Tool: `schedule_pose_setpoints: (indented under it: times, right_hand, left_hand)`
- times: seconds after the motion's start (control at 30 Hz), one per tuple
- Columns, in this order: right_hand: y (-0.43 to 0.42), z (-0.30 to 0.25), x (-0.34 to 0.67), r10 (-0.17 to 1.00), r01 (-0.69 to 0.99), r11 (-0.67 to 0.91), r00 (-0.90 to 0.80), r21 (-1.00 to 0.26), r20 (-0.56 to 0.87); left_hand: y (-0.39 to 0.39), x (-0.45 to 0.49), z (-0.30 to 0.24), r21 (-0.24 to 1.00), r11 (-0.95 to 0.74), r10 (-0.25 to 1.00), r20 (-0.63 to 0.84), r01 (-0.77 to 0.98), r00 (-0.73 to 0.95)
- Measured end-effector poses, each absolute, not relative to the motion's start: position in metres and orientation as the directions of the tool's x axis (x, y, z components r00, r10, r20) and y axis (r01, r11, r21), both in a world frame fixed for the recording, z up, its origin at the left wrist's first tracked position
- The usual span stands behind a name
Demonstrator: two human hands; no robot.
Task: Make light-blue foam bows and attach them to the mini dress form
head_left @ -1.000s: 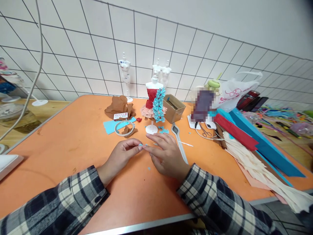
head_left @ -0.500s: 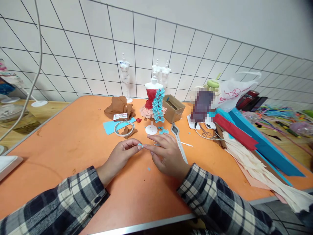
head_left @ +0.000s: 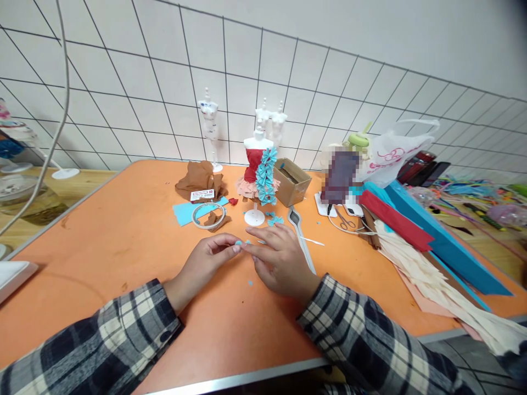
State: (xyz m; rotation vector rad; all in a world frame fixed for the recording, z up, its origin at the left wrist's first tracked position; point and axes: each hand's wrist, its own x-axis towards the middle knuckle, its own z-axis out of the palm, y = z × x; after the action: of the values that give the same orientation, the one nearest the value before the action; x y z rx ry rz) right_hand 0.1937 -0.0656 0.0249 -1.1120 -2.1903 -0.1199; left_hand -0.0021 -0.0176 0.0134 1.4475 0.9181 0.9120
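My left hand pinches a small piece of blue crepe paper between thumb and fingertips. My right hand faces it with fingers stretched and apart, one fingertip at the paper's edge. Just beyond the hands stands a small white dress form in a red bodice and a pink ruffled skirt. A strip of blue paper bows runs down its right side. Loose blue bows lie by its base, partly behind my right hand.
Left of the form lie brown crepe paper, a roll of tape and a blue sheet. To the right are a cardboard box, grey tweezers-like tool, scissors, a phone and paper rolls.
The blue paper has shifted slightly in my left fingertips, and more of it shows. Both hands stay in nearly the same place.
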Motion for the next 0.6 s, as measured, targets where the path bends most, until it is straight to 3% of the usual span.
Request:
schedule_pose_setpoints:
  times: [0.37, 0.6]
  right_hand:
    - [-0.0631, 0.0204, 0.1961, 0.695, 0.743, 0.629, -0.403, -0.231, 0.596]
    - [-0.0643, 0.0214, 0.1949, 0.682, 0.754, 0.624, -0.397, -0.205, 0.615]
  left_hand:
    - [-0.0181, -0.0005, 0.0160, 0.993, -0.024, 0.953, -0.013, 0.116, 0.303]
    - [-0.0189, -0.0017, 0.0125, 1.000, 0.010, 0.949, -0.015, 0.017, 0.315]
